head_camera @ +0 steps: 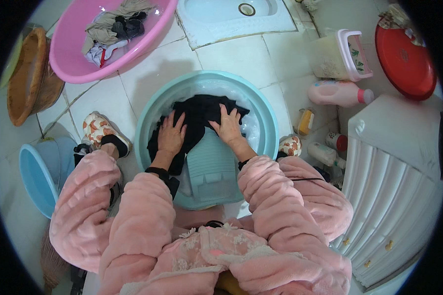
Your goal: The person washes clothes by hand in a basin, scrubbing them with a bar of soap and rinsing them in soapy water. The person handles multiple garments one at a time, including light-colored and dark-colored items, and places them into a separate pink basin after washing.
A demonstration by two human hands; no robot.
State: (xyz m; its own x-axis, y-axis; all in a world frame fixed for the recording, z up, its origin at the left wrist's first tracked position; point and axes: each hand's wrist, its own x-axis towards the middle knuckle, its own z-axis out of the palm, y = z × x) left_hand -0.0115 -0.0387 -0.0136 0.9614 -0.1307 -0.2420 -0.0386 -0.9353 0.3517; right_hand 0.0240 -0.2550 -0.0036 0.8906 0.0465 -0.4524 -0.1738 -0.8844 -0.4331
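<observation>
Before me on the tiled floor stands a round teal plastic basin [269, 121] holding soapy water. A ribbed teal washboard [211, 158] leans in its near half. Wet black cloth [197, 118] is spread over the top of the washboard and across the basin. My left hand [171, 137] rests on the cloth left of the washboard, its fingers apart. On the right, my right hand [229, 125] lies at the upper right edge of the washboard, fingertips spread on the cloth. Neither hand is closed around the fabric.
A pink tub [147, 55] with wet clothes sits at the upper left, beside a squat toilet [221, 22]. Brown basins [26, 81] and a blue bucket [37, 173] stand left. Along the right are a pink bottle [334, 93], a lidded container [330, 55] and a white cabinet [387, 191].
</observation>
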